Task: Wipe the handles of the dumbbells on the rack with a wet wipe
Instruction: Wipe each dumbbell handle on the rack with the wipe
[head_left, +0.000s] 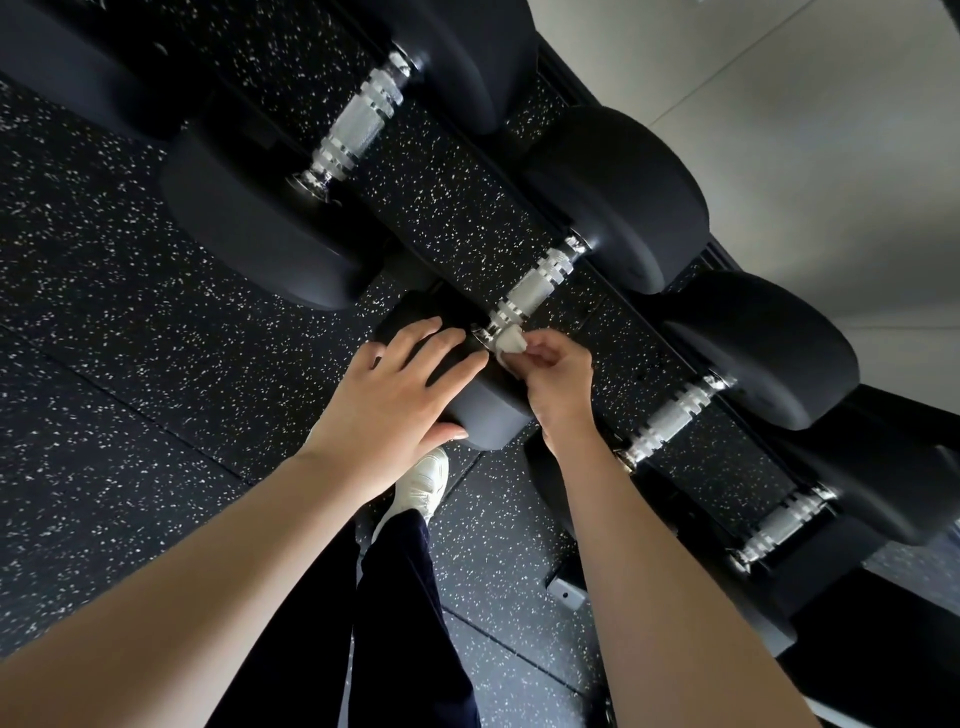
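Right hand (558, 384) has its fingers pinching a small crumpled white wet wipe (508, 343), pressed right on the near end of the knurled chrome dumbbell handle (535, 288), where it meets the collar. Left hand (400, 395) lies flat on that dumbbell's near black rubber head (488, 415), fingers straight and a bit spread. It's the middle dumbbell on the rack, above the speckled black rubber floor (104, 364).
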